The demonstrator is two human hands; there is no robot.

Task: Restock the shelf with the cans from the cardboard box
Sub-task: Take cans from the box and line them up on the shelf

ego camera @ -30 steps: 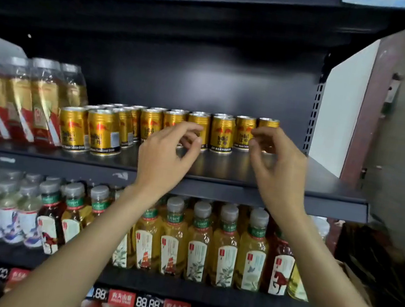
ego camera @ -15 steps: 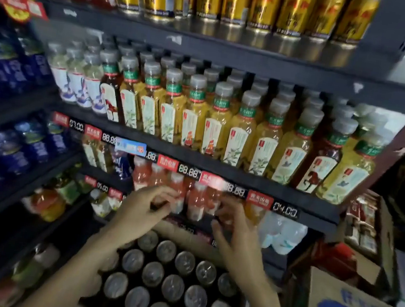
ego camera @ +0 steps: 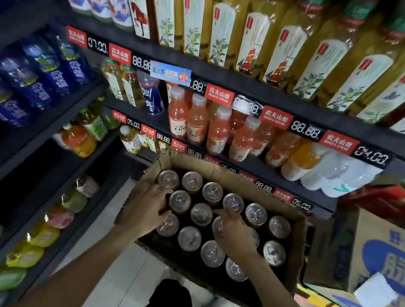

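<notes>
An open cardboard box [ego camera: 295, 256] sits low in front of the shelving, filled with several upright cans [ego camera: 201, 214] whose silver tops face me. My left hand [ego camera: 144, 210] is inside the box at its left side, fingers curled round a can that it mostly hides. My right hand [ego camera: 235, 233] is near the middle of the box, fingers wrapped over the top of another can [ego camera: 219, 227]. The shelf with the gold cans is out of view above.
Shelves of tea bottles [ego camera: 250, 37] and orange juice bottles [ego camera: 217, 132] rise just behind the box, edged with price tags [ego camera: 304, 129]. A side rack of blue pouches [ego camera: 42, 76] stands left. A second printed carton [ego camera: 395, 263] is at right. Pale floor tiles lie below.
Both hands left the gold cans on the upper shelf, came down into the box and closed round cans. My view swung down from that shelf to the box.
</notes>
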